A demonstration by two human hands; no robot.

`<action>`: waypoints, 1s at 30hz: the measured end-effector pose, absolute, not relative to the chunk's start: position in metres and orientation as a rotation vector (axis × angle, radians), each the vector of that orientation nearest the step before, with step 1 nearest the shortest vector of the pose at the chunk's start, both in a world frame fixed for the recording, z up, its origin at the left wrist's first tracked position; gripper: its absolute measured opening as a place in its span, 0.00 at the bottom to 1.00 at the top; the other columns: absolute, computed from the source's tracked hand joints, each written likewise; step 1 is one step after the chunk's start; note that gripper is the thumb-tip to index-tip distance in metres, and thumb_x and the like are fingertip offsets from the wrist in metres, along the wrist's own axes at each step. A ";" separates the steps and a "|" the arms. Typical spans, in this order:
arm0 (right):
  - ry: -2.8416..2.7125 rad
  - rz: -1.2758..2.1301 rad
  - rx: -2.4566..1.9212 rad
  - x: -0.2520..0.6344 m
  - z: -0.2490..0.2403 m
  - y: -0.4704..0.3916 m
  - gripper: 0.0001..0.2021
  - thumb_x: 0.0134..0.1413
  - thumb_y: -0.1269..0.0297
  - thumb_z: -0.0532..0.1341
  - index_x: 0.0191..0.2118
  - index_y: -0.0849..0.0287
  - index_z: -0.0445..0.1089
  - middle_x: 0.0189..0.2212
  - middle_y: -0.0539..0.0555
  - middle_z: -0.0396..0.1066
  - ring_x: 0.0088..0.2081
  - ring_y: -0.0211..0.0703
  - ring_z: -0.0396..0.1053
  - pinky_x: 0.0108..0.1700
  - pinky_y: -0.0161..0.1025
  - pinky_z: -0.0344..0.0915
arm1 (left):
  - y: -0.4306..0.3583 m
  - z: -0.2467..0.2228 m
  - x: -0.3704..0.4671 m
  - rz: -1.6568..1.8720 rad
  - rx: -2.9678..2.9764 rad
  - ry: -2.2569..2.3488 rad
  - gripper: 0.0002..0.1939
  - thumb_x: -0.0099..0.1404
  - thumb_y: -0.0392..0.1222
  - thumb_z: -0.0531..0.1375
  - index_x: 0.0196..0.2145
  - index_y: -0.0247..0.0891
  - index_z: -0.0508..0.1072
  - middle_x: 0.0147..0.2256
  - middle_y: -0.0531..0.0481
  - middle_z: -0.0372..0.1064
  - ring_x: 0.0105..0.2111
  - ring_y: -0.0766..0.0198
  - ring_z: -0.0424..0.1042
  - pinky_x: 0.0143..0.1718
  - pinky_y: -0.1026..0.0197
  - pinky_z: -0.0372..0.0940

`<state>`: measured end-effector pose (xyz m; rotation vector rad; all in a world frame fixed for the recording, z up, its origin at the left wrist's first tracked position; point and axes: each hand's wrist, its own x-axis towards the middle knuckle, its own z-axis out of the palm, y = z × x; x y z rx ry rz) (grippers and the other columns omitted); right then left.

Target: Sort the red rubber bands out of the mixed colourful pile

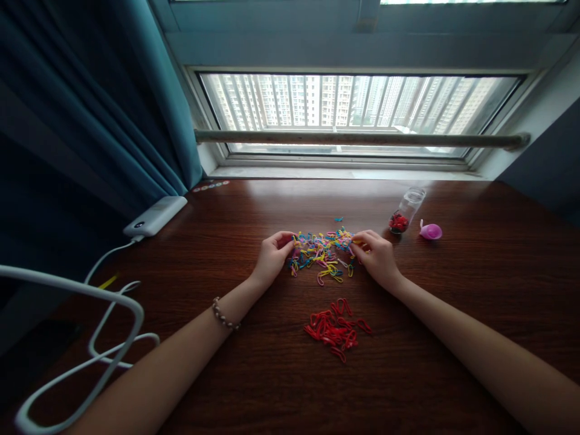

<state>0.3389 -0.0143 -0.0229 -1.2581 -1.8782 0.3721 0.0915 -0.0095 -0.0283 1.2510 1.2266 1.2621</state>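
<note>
A loose pile of multicoloured clips, in yellow, pink, blue and purple, lies on the dark wooden table. At the pile's left edge is my left hand, thumb and fingers pinched together at the clips; what is between them is too small to tell. My right hand touches the pile's right edge, its fingertips closed on something small that I cannot make out. Nearer to me lies a separate heap of red clips.
A clear bottle with red things inside leans at the back right, beside a pink cap. To the left are a white power bank and a looping white cable. The window stands behind the table.
</note>
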 end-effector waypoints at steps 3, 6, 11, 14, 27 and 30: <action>-1.689 0.426 -1.280 0.342 -0.023 -0.011 0.09 0.51 0.61 0.55 0.34 0.59 0.68 0.31 0.54 0.69 0.30 0.41 0.67 0.33 0.38 0.65 | -0.008 -0.029 0.091 1.289 1.150 1.139 0.16 0.49 0.45 0.63 0.34 0.33 0.70 0.32 0.45 0.73 0.31 0.60 0.72 0.31 0.61 0.68; -1.586 0.461 -1.302 0.341 -0.023 -0.010 0.11 0.52 0.59 0.55 0.36 0.60 0.67 0.28 0.54 0.69 0.28 0.40 0.67 0.31 0.37 0.64 | -0.007 -0.030 0.091 1.299 1.110 1.091 0.16 0.50 0.45 0.63 0.35 0.33 0.69 0.33 0.44 0.73 0.33 0.59 0.73 0.33 0.60 0.68; -1.541 0.434 -1.312 0.342 -0.024 -0.010 0.11 0.52 0.60 0.54 0.38 0.60 0.65 0.27 0.53 0.68 0.27 0.39 0.65 0.29 0.35 0.62 | -0.006 -0.032 0.091 1.350 1.071 1.071 0.16 0.52 0.45 0.62 0.35 0.32 0.69 0.34 0.42 0.73 0.36 0.57 0.73 0.39 0.55 0.68; -1.534 0.427 -1.317 0.342 -0.024 -0.010 0.10 0.52 0.60 0.54 0.38 0.60 0.65 0.27 0.52 0.68 0.26 0.38 0.64 0.28 0.34 0.60 | -0.006 -0.031 0.091 1.367 1.050 1.048 0.14 0.54 0.44 0.60 0.36 0.31 0.69 0.36 0.42 0.72 0.37 0.57 0.73 0.41 0.54 0.67; -1.598 0.425 -1.315 0.339 -0.020 -0.013 0.11 0.51 0.60 0.54 0.38 0.59 0.66 0.29 0.53 0.69 0.26 0.38 0.64 0.28 0.35 0.61 | -0.009 -0.024 0.092 1.349 1.059 1.000 0.18 0.54 0.42 0.58 0.42 0.32 0.68 0.40 0.39 0.72 0.45 0.54 0.69 0.46 0.52 0.63; -1.626 0.422 -1.294 0.338 -0.021 -0.012 0.11 0.52 0.61 0.54 0.39 0.60 0.67 0.32 0.54 0.70 0.28 0.39 0.65 0.29 0.35 0.62 | -0.009 -0.024 0.091 1.358 1.045 0.972 0.18 0.54 0.41 0.57 0.43 0.32 0.67 0.40 0.39 0.72 0.45 0.54 0.69 0.46 0.52 0.62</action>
